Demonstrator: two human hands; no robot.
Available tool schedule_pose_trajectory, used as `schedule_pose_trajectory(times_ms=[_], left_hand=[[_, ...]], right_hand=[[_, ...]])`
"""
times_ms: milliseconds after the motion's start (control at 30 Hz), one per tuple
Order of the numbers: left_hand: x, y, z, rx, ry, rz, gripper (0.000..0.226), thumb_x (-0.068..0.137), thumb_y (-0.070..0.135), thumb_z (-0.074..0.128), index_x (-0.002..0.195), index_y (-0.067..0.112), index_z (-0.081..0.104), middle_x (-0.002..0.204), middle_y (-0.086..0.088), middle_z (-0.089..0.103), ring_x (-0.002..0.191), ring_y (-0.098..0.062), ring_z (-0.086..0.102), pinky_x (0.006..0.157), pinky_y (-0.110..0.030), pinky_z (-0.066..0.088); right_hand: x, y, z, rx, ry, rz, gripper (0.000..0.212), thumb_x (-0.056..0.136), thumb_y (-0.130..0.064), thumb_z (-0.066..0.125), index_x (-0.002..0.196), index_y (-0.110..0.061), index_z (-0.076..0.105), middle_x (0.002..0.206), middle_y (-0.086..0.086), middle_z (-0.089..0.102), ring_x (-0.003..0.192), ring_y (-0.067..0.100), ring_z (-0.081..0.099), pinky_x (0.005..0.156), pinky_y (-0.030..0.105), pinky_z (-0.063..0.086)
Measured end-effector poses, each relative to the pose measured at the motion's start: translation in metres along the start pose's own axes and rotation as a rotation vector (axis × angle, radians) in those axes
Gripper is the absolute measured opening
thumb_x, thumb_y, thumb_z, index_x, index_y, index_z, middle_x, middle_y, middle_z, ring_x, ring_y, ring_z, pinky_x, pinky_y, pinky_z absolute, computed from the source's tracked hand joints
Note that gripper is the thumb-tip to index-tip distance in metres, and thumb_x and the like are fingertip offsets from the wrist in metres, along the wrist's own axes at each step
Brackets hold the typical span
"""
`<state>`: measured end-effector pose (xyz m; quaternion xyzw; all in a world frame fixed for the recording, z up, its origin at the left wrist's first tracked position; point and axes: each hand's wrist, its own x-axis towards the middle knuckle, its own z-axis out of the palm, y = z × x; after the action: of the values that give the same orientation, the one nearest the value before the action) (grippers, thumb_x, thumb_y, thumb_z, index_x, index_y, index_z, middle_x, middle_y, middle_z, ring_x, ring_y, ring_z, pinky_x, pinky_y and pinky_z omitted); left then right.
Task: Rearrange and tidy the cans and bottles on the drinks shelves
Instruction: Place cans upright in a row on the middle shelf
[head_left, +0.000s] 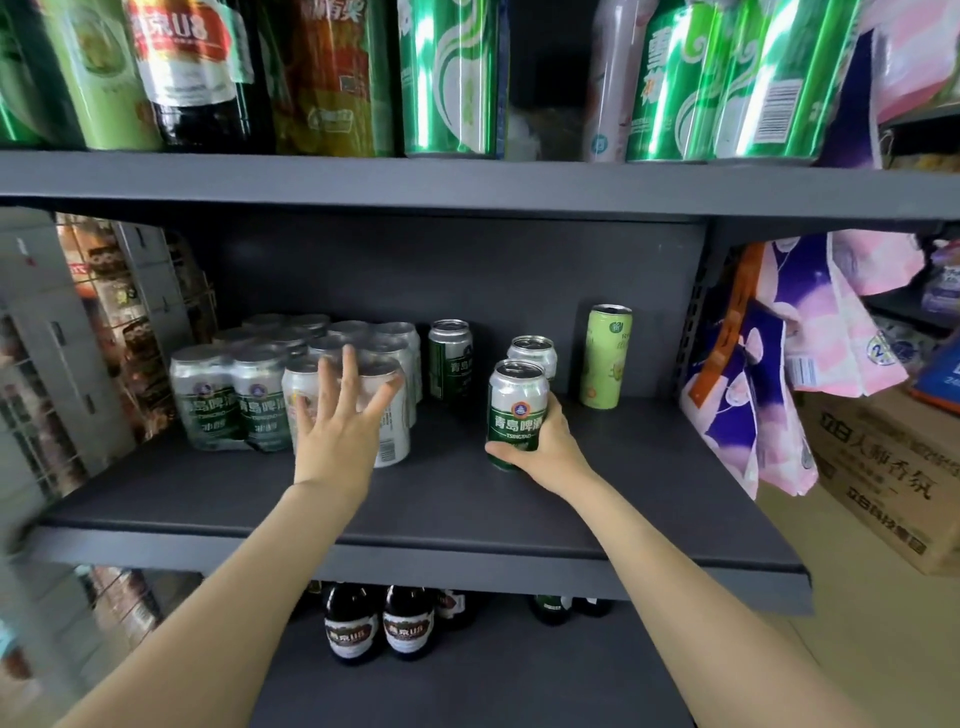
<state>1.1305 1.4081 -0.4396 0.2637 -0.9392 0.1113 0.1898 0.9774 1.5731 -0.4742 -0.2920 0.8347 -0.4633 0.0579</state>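
Observation:
On the dark middle shelf (426, 499), my right hand (545, 441) grips a green and silver beer can (517, 410) near its base; the can stands upright. Right behind it is a second silver can (532, 353). My left hand (343, 415) is spread with straight fingers in front of a white can (389, 441) at the edge of a shrink-wrapped pack of silver cans (249, 395); whether it touches is unclear. A dark green can (450, 358) stands further back, and a tall light green can (605, 356) at the right.
The top shelf (467, 182) carries tall green cans (452, 78) and bottles. Brown bottles (379, 629) stand on the shelf below. Pink and purple packs (748, 384) hang at the right, beside a cardboard box (893, 478). A wire rack (104, 322) stands on the left.

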Motion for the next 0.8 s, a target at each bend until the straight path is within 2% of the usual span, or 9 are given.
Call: schedule_pose_trajectory(times_ms=[167,300,367,433,500,567,633,700,800], left_hand=[[0.003,0.007,-0.018,-0.058,-0.123,-0.047,0.105,0.077,-0.018,0.047,0.146,0.039,-0.008,0.149,-0.013,-0.032,0.140,-0.035,-0.020,0.112,-0.043,0.028],[-0.002,0.005,-0.038,0.008,-0.223,-0.034,0.101,0.081,-0.010,0.049,0.145,0.039,-0.011,0.154,-0.008,-0.023,0.143,-0.031,-0.015,0.111,-0.058,0.008],[-0.010,0.002,-0.042,0.076,-0.029,0.088,0.090,0.080,-0.002,0.057,0.147,0.029,0.006,0.157,-0.010,-0.001,0.144,-0.030,0.007,0.111,-0.057,0.004],[-0.015,0.000,-0.046,0.050,0.363,0.289,0.072,0.066,0.000,0.068,0.130,0.015,0.038,0.139,-0.015,0.042,0.120,-0.033,0.046,0.104,-0.049,0.022],[-0.017,0.006,-0.067,-0.078,0.721,0.434,0.043,0.071,0.005,0.055,0.113,0.012,0.048,0.116,-0.010,0.054,0.096,-0.028,0.049,0.088,-0.041,0.032],[-0.013,0.018,-0.102,-0.194,0.900,0.477,0.035,0.076,0.009,0.043,0.110,0.013,0.049,0.113,-0.006,0.049,0.094,-0.026,0.045,0.085,-0.039,0.031],[-0.005,0.030,-0.137,-0.255,0.981,0.431,0.038,0.075,0.008,0.043,0.112,0.012,0.050,0.113,-0.009,0.050,0.095,-0.026,0.043,0.086,-0.039,0.030],[0.003,0.034,-0.161,-0.272,0.942,0.371,0.044,0.073,0.008,0.046,0.117,0.012,0.050,0.117,-0.013,0.051,0.100,-0.028,0.042,0.090,-0.040,0.029],[0.011,0.037,-0.176,-0.326,0.803,0.276,0.049,0.074,0.014,0.047,0.124,0.013,0.051,0.125,-0.014,0.049,0.113,-0.030,0.041,0.096,-0.042,0.026]], right_hand=[[-0.005,-0.008,0.004,-0.113,-0.073,0.013,0.107,0.077,-0.045,0.071,0.150,-0.014,-0.001,0.153,0.004,0.022,0.140,0.025,0.027,0.113,0.051,0.020],[-0.044,-0.016,-0.024,-0.110,-0.054,-0.071,0.096,0.084,-0.028,0.068,0.150,-0.016,-0.001,0.154,0.007,0.016,0.141,0.024,0.022,0.114,0.035,0.020],[-0.067,-0.025,-0.052,-0.170,0.052,-0.181,0.086,0.088,-0.024,0.064,0.150,-0.017,0.006,0.154,0.005,0.018,0.140,0.019,0.025,0.111,0.028,0.023],[-0.089,-0.041,-0.084,-0.224,0.242,-0.363,0.072,0.087,-0.020,0.064,0.146,-0.016,0.022,0.145,0.005,0.035,0.132,0.015,0.037,0.110,0.029,0.031],[-0.106,-0.066,-0.116,-0.241,0.406,-0.542,0.056,0.085,-0.013,0.065,0.135,-0.012,0.039,0.127,0.004,0.050,0.117,0.011,0.048,0.101,0.032,0.042],[-0.116,-0.095,-0.143,-0.243,0.534,-0.690,0.043,0.083,-0.009,0.063,0.124,-0.007,0.049,0.112,0.004,0.056,0.102,0.012,0.054,0.090,0.027,0.046],[-0.119,-0.125,-0.164,-0.240,0.623,-0.757,0.036,0.083,-0.008,0.062,0.117,-0.007,0.051,0.102,0.003,0.058,0.086,0.015,0.057,0.079,0.025,0.048],[-0.116,-0.148,-0.178,-0.220,0.703,-0.760,0.031,0.084,-0.010,0.062,0.113,-0.009,0.052,0.097,0.001,0.056,0.073,0.014,0.054,0.067,0.027,0.048],[-0.099,-0.174,-0.205,-0.279,0.880,-0.732,0.037,0.082,-0.016,0.064,0.115,-0.007,0.051,0.104,0.008,0.054,0.088,0.015,0.048,0.076,0.025,0.040]])
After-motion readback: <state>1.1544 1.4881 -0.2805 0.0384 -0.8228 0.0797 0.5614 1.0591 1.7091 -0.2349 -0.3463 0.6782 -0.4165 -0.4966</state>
